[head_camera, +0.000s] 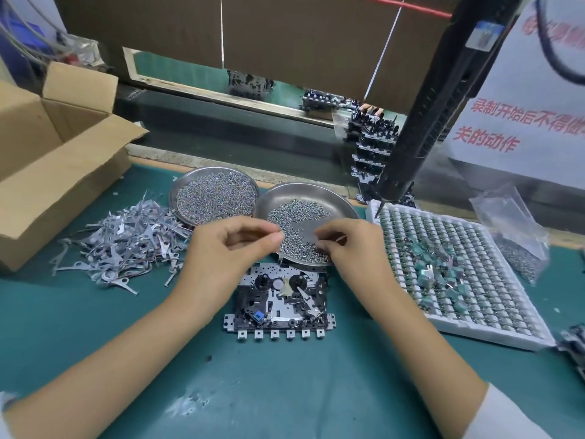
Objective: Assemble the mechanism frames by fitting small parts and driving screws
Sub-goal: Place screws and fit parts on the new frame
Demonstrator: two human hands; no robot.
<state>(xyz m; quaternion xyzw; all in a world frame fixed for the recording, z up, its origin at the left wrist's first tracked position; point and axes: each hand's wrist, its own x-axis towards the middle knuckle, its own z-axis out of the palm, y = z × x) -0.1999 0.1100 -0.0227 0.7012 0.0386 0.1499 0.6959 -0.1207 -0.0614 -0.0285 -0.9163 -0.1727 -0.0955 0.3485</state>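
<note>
- My left hand (234,245) hovers over the near rim of the right screw dish (345,204), thumb and forefinger curled together in a pinch; whatever they hold is too small to make out.
- My right hand (351,245) is beside it over the same dish, fingers curled down among the loose screws (300,213); I cannot tell if it has one.
- The mechanism frame (280,302) lies flat on the green mat (285,391), just below and between my hands, touching neither.
- A second dish of screws (215,194) sits left of the first.
- Stamped metal levers (120,242) lie heaped at my left, beside a cardboard box (47,172).
- A white parts tray (459,270) is at my right, and an electric screwdriver (427,122) hangs above its far corner.
</note>
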